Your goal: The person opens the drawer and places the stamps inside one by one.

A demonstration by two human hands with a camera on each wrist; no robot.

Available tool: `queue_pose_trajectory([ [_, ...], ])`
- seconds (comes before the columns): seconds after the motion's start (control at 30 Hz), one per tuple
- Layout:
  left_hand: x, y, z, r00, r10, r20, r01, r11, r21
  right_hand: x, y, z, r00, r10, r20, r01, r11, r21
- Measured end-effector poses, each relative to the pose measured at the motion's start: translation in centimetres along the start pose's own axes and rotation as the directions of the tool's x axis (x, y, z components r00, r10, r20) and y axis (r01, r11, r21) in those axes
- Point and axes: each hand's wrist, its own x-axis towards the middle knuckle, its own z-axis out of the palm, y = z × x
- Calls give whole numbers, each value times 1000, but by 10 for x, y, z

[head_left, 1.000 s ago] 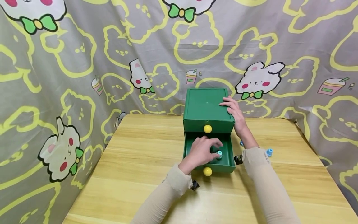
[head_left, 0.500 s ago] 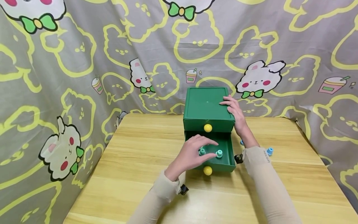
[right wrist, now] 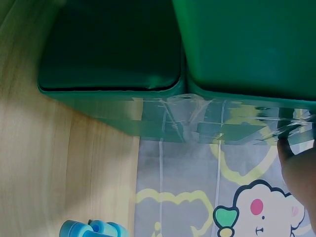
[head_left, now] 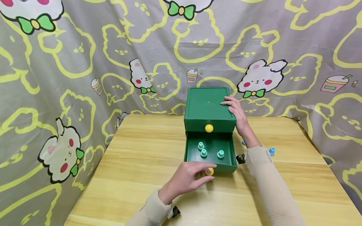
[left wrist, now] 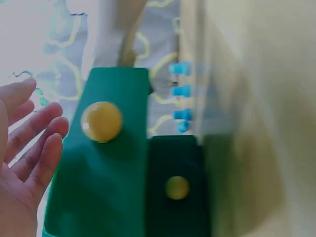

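Beside the yellow knob [head_left: 210, 171] of the lower drawer is my left hand [head_left: 185, 178], its thumb and fingers spread apart. A gap shows between that hand [left wrist: 29, 143] and a yellow ball knob in the left wrist view. The lower drawer [head_left: 229, 169] of the green cabinet [head_left: 207, 102] stands pulled out. Inside it sit three mint-coloured stepped pegs: one at the back left [head_left: 200, 146], another just in front [head_left: 203, 153], and a third peg [head_left: 220, 154] to the right. My right hand [head_left: 237, 111] rests on the cabinet's top right edge, fingers extended over the top.
Right of the cabinet, partly behind the right forearm, blue pegs [head_left: 271, 151] lie on the wooden table [head_left: 135, 163]. Several blue pegs [left wrist: 180, 91] show in the left wrist view. The upper drawer [head_left: 195, 126] is closed. A patterned curtain [head_left: 164, 47] hangs behind the table.
My left hand has drawn back out of the lower drawer, down and left to its knob, uncovering the mint pegs. The right hand has stayed on the cabinet.
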Motion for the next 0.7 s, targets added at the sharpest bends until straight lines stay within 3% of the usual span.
queue_pose_trajectory([
  [0.1, -9, 0, 3, 991, -122, 51, 125, 989, -77, 0, 0, 0, 1000, 2, -1, -2, 1000, -3],
  [0.23, -17, -3, 9, 965, -242, 97, 253, 960, -123, -1, -5, 3, 1000, 10, 2, -10, 1000, 2],
  [0.37, -20, -6, 15, 950, -286, 127, 302, 945, -129, -3, -15, 5, 1000, 11, 10, -11, 1000, 15],
  [0.53, -21, -11, 23, 942, -312, 124, 328, 933, -148, -3, -14, 4, 1000, 2, 0, -2, 1000, 11],
  [0.7, -21, -12, 30, 919, -373, 127, 392, 892, -223, -1, -3, 1, 1000, -5, -3, 5, 1000, -2],
])
